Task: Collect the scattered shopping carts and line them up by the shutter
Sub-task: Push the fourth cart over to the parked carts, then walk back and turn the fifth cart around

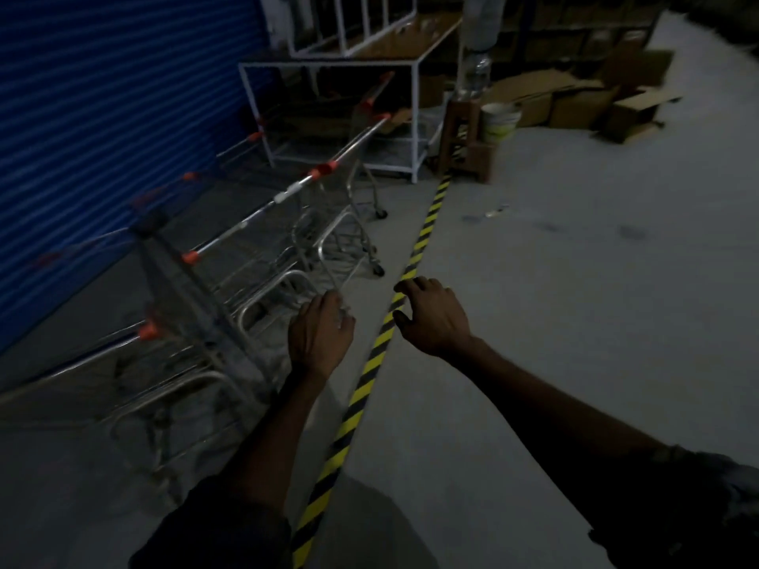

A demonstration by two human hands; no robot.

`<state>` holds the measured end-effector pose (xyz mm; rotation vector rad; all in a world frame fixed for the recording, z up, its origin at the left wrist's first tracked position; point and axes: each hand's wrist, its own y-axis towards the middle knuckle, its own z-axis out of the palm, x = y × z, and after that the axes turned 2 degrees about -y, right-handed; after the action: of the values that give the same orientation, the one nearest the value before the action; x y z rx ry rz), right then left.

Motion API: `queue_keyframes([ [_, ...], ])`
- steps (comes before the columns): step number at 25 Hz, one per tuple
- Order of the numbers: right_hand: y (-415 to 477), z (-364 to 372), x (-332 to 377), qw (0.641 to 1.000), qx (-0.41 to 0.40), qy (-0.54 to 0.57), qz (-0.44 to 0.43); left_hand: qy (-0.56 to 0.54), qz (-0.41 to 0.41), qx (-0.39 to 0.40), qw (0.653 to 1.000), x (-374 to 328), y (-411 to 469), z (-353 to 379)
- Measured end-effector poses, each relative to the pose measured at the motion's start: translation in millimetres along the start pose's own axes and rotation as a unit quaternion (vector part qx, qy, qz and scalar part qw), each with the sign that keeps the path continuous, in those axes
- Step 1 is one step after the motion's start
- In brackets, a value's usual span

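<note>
Carts (287, 195) stand in a row left of my hands, running away along the shutter (102, 117); my left hand (320, 334), nearer, reaches the closest one, though I cannot tell whether it is gripping, and my right hand (431, 318) hovers released.

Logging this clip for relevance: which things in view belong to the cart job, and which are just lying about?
Job: shopping carts, blue shutter, left hand, right hand.
Lying about: white rack, cardboard boxes, bucket, wooden stool.
</note>
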<state>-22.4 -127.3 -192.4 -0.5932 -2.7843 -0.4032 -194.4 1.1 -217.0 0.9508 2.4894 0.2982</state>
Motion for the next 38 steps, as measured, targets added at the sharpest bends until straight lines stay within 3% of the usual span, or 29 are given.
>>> queue_keyframes([
  [8,-122,-115,-208,0.980,-0.116,-0.024,0.162,-0.089,0.165,0.003,0.982,-273,11,52],
  [16,-244,-204,-370,0.918,-0.214,-0.064,0.329,-0.155,0.345,0.049,0.925,-511,4,125],
  [26,-377,-322,-573,0.801,-0.287,-0.152,0.503,-0.276,0.532,0.110,0.793,-831,-34,233],
  [33,-502,-395,-652,0.699,-0.348,-0.196,0.593,-0.342,0.621,0.154,0.689,-1007,-104,246],
  [38,-605,-430,-699,0.653,-0.381,-0.206,0.622,-0.359,0.665,0.169,0.632,-1110,-177,261],
])
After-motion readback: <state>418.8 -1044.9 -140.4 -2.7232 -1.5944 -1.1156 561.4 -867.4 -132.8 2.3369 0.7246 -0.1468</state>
